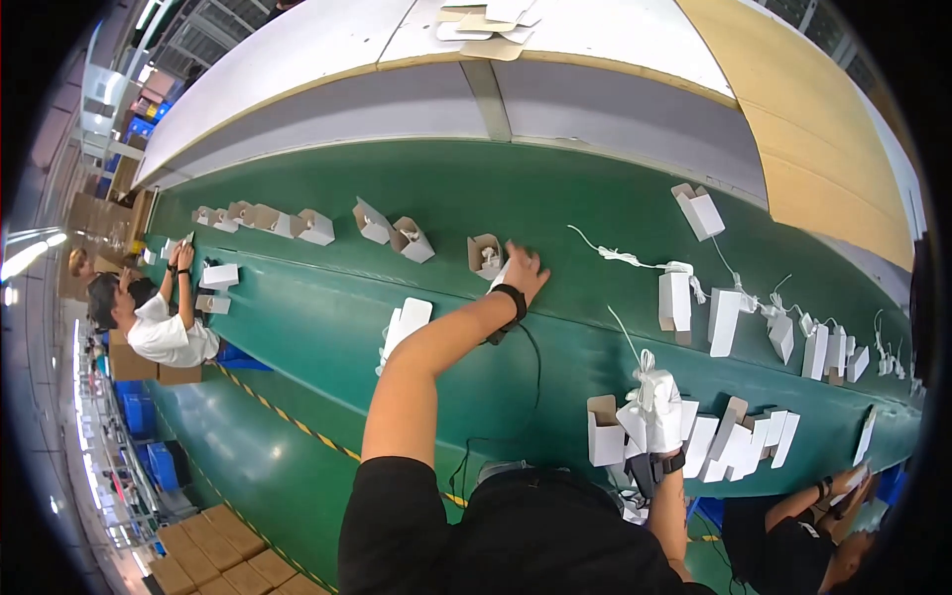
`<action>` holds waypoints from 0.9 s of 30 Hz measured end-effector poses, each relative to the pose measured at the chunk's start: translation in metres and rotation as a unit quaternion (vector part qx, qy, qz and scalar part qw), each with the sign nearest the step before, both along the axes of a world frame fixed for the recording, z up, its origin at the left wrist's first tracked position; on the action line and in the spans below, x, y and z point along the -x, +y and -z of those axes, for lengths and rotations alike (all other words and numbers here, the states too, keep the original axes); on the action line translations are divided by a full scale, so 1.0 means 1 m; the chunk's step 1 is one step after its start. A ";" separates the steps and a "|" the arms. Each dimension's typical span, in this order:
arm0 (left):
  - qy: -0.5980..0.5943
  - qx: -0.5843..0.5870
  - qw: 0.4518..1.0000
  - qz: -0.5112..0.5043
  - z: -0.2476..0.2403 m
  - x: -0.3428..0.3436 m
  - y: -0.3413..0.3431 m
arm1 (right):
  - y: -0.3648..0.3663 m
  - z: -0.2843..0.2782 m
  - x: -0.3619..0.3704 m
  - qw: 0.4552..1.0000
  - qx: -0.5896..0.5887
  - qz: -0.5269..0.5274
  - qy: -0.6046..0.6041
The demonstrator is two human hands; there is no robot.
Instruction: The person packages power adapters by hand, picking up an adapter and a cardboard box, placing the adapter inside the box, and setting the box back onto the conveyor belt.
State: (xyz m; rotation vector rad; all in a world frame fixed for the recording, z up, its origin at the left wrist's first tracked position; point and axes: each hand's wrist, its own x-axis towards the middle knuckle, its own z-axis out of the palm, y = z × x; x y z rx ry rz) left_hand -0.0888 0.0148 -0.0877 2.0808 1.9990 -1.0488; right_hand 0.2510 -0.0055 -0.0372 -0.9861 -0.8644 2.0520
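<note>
My left hand (524, 272) is at the right side of an open white box (486, 256) with a white item inside. Its fingers are spread, with the thumb side against or close to the box. My right hand (657, 415), covered in white like a glove, is closed around a tied white cable (647, 375); a loose cable end sticks up from it. Under and beside this hand stand white boxes, one of them an open box (605, 431). Part of what the right hand grips is hidden.
More open boxes (315, 228) line the green belt at left. Cables and white boxes (724, 322) lie at right. Folded white boxes (405, 325) rest left of my arm. A black cord (538, 382) hangs by my left wrist. Co-workers (164, 322) sit at both ends.
</note>
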 end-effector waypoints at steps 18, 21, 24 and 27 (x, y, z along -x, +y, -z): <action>-0.418 -0.515 0.615 -0.427 0.051 -0.061 0.001 | 0.025 0.052 -0.046 0.998 0.040 -0.023 -0.037; -0.324 -0.351 0.726 -0.495 0.057 -0.092 -0.032 | 0.033 0.056 -0.058 0.998 0.046 -0.017 -0.047; -0.215 -0.419 0.858 -0.207 0.023 -0.105 -0.047 | 0.025 0.042 -0.069 0.999 0.030 0.004 -0.036; -0.206 -0.249 0.942 -0.094 0.037 -0.088 -0.022 | 0.024 0.032 -0.070 0.998 0.007 -0.024 -0.061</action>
